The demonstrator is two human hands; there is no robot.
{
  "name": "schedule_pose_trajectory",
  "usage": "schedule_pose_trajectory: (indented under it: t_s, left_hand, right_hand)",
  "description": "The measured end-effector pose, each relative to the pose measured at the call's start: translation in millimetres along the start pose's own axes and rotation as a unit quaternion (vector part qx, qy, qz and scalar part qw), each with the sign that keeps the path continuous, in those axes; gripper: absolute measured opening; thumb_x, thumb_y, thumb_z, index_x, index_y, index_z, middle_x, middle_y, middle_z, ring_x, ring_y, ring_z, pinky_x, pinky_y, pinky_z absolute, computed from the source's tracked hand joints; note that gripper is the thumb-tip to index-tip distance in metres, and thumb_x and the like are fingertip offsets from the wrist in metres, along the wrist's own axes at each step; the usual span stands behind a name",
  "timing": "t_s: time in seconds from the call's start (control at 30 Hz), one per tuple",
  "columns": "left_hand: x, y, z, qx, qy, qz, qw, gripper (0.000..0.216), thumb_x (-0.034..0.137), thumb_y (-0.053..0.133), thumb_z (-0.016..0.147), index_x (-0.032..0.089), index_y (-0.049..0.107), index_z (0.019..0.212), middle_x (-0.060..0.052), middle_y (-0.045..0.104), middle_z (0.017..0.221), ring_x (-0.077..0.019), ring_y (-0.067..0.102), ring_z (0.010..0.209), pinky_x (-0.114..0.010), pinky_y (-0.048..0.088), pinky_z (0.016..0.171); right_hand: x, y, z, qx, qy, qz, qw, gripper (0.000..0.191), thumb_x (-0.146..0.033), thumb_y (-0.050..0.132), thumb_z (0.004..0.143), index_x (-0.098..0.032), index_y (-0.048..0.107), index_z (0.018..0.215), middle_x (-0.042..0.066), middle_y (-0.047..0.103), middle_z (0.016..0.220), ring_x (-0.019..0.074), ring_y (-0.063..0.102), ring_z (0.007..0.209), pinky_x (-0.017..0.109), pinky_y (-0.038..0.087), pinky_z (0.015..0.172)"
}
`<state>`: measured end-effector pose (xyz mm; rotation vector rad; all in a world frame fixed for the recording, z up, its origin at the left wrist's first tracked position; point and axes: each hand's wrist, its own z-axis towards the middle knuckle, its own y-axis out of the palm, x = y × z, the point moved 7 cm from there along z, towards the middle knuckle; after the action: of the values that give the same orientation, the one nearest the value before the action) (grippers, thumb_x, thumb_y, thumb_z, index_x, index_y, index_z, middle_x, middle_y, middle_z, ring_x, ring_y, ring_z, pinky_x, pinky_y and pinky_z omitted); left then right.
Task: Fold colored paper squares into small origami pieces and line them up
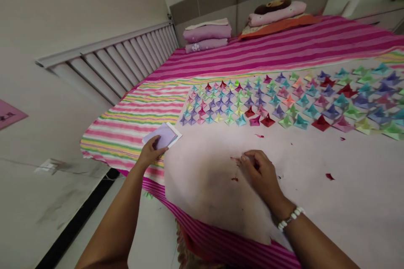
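At the left edge of the pale board, my left hand (152, 151) reaches onto a small stack of square paper (166, 133), with light purple on top and white beneath. Its fingers and thumb grip the near edge of the purple paper. My right hand (260, 172), with a white bead bracelet (290, 218) at the wrist, hovers low over the board with thumb and fingers pinched together. Thin dark red scraps (236, 160) lie by its fingertips; whether it pinches one is hard to make out. Rows of folded paper shapes (241, 119) in many colours stand beyond both hands.
The pale board (202, 176) rests on a striped bedspread (132, 109). More red scraps (330, 176) are scattered on it. A slatted bed rail (107, 63) runs along the left. Folded bedding (207, 35) and a plush pillow (274, 12) are at the headboard.
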<state>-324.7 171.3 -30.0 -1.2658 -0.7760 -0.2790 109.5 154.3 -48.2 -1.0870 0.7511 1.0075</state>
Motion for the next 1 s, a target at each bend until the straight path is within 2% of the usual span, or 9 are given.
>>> schedule_pose_trajectory:
  t_s: [0.33,0.5,0.7,1.0]
  left_hand:
    - [1.0,4.1,1.0,0.001,0.001,0.02,1.0,0.077,0.048,0.072,0.06,0.009,0.055,0.124,-0.017,0.061,0.123,-0.0313,0.057,0.112,-0.042,0.045,0.098]
    - [0.2,4.3,-0.4,0.0,0.002,0.028,1.0,0.072,0.05,0.069,0.064,0.012,0.056,0.124,-0.015,0.062,0.122,-0.0296,0.057,0.112,-0.04,0.045,0.097]
    - [4.3,6.5,-1.6,0.004,-0.005,0.04,0.999,0.079,0.05,0.074,0.06,0.011,0.054,0.126,-0.017,0.059,0.127,-0.0311,0.055,0.116,-0.041,0.044,0.099]
    - [4.8,4.9,-0.6,0.005,-0.007,0.051,0.999,0.067,0.047,0.071,0.065,0.013,0.058,0.122,-0.014,0.063,0.122,-0.0292,0.059,0.112,-0.039,0.046,0.097]
  right_hand:
    - [1.4,0.3,0.2,0.001,0.006,-0.003,1.0,0.021,-0.038,0.055,0.086,-0.018,0.06,0.089,0.002,0.054,0.076,0.0136,0.046,0.056,0.029,0.038,0.053]
    - [2.8,0.4,0.4,0.001,0.01,-0.006,1.0,0.022,-0.039,0.055,0.086,-0.018,0.061,0.089,0.002,0.055,0.076,0.0137,0.046,0.055,0.029,0.038,0.053]
    - [2.9,0.4,-0.2,0.0,0.007,-0.001,1.0,0.02,-0.037,0.055,0.086,-0.018,0.06,0.09,0.002,0.054,0.076,0.0133,0.045,0.055,0.029,0.038,0.053]
    - [1.2,0.0,-0.1,-0.002,0.007,-0.004,1.0,0.021,-0.039,0.055,0.086,-0.018,0.061,0.089,0.002,0.054,0.076,0.0136,0.045,0.055,0.029,0.037,0.054]
